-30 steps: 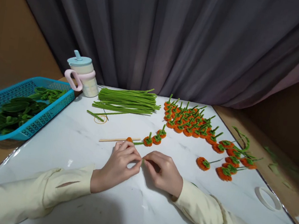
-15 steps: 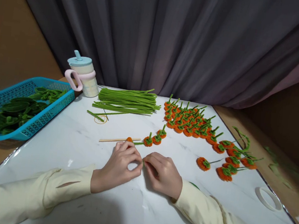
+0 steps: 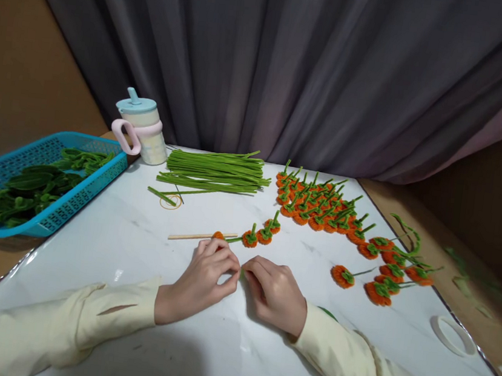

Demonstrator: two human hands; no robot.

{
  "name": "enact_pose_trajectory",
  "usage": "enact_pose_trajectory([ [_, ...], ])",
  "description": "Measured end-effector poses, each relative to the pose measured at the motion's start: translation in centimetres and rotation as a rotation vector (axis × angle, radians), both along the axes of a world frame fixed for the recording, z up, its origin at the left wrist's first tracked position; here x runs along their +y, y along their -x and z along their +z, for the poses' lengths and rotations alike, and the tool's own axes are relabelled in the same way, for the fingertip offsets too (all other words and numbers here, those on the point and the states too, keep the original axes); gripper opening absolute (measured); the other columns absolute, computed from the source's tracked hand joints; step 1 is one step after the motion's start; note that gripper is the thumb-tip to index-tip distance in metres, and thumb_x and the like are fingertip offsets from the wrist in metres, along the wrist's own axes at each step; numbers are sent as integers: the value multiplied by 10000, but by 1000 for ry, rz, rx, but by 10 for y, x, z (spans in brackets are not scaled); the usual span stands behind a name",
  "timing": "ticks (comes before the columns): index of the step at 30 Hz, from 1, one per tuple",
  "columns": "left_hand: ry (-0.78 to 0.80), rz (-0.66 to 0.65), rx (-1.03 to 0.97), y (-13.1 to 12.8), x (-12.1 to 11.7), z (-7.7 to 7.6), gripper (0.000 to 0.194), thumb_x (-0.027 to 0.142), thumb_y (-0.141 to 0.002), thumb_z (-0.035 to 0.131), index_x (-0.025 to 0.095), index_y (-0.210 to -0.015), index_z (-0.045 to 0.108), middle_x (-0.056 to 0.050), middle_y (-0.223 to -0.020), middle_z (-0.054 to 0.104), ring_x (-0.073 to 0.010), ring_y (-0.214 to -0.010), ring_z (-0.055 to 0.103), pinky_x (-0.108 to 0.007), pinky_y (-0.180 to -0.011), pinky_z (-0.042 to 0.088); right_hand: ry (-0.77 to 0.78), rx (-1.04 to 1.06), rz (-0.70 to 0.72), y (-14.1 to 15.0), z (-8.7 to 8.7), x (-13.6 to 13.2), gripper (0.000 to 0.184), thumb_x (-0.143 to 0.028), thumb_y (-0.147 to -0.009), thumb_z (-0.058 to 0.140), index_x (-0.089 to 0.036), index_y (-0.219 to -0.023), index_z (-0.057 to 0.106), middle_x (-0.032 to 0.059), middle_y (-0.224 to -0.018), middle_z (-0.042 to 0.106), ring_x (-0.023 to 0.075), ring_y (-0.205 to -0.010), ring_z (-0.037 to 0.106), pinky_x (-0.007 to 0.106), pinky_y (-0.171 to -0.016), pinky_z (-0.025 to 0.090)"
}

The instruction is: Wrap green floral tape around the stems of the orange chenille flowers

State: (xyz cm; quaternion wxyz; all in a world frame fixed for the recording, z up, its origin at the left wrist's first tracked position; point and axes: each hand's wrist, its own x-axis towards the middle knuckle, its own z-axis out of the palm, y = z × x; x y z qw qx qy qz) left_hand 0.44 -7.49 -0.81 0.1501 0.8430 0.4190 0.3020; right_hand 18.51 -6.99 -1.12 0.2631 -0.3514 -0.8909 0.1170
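My left hand (image 3: 201,282) and my right hand (image 3: 273,292) rest on the white marble table (image 3: 143,248), fingertips meeting in a pinch at the middle. Between them a thin green strand shows, mostly hidden by the fingers. Just beyond my left hand lie an orange pipe-cleaner flower (image 3: 218,235) and a wooden stick (image 3: 194,236). Three more orange flowers with green stems (image 3: 260,235) sit past the fingertips. Cream sleeves cover both forearms.
A bundle of green pipe cleaners (image 3: 214,171) lies at the back, a large pile of orange flowers (image 3: 317,205) to its right, more flowers (image 3: 387,269) at the right. A blue basket of green leaves (image 3: 27,185), a lidded cup (image 3: 142,129), a rubber band (image 3: 170,201) and a tape ring (image 3: 450,334) stand around.
Both hands stay pinched together at the same spot; the fingers shift only slightly. The view has drifted a little.
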Motion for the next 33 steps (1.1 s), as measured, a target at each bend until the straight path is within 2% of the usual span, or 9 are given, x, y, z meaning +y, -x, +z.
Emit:
enact_pose_trajectory([
  [9, -16, 14, -14, 0, 0, 0, 106, 152, -811, 547, 192, -724, 593, 6, -767, 664, -193, -884, 522, -381, -841, 333, -4, 6, 38, -1, -1, 0, 181, -75, -812, 388, -154, -869, 541, 61, -762, 610, 152, -669, 565, 235, -566, 398],
  [16, -6, -2, -25, 0, 0, -2, 130, 131, -832, 514, 188, -741, 586, 4, -772, 656, -195, -896, 507, -383, -860, 338, -24, -28, 24, -3, -2, 0, 201, -62, -771, 398, -148, -876, 547, 62, -770, 617, 159, -671, 563, 240, -553, 379],
  [27, 1, -4, -24, 1, 0, 1, 88, 143, -796, 550, 198, -744, 594, 0, -795, 670, -200, -893, 514, -387, -859, 354, 1, 6, 8, -2, -2, 0, 158, -58, -800, 426, -164, -870, 520, 41, -756, 610, 141, -644, 567, 215, -554, 366],
  [33, 38, -10, -47, 0, -1, 1, 127, 121, -798, 513, 201, -761, 604, -4, -801, 671, -207, -900, 505, -401, -859, 352, 13, 29, 17, -2, -2, 1, 175, -62, -793, 394, -162, -856, 523, 53, -757, 610, 153, -645, 564, 231, -554, 374],
])
